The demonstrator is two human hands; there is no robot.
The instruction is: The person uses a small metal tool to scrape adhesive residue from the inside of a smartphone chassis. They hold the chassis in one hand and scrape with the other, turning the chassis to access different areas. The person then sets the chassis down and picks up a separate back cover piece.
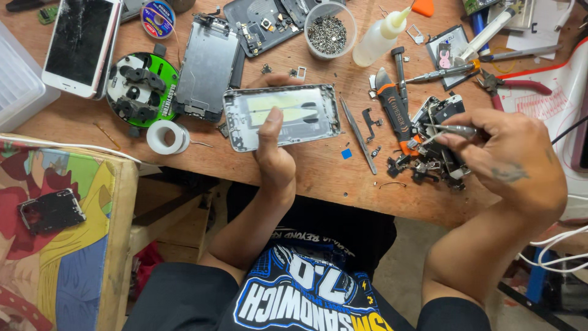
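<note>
While the left hand (274, 150) is gripping the emptied silver phone housing (282, 116), thumb lying across its open inside and fingers curling behind the far edge, it is holding that shell flat just above the wooden workbench (318, 171). Over on the other side, the right hand (511, 159) is pinching a slim metal screwdriver (450, 129) between thumb and fingertips, tip pointing left, hovering right over a heap of dark phone parts (429, 162). Between the two hands, a pair of tweezers (358, 135) is lying at a slant, and an orange-and-black pry tool (395, 110) is resting just beside the heap. Farther back, a clear cup of tiny screws (329, 30) is standing next to a squeeze bottle (376, 38), and a cracked white phone (79, 44) is lying at the far left.
</note>
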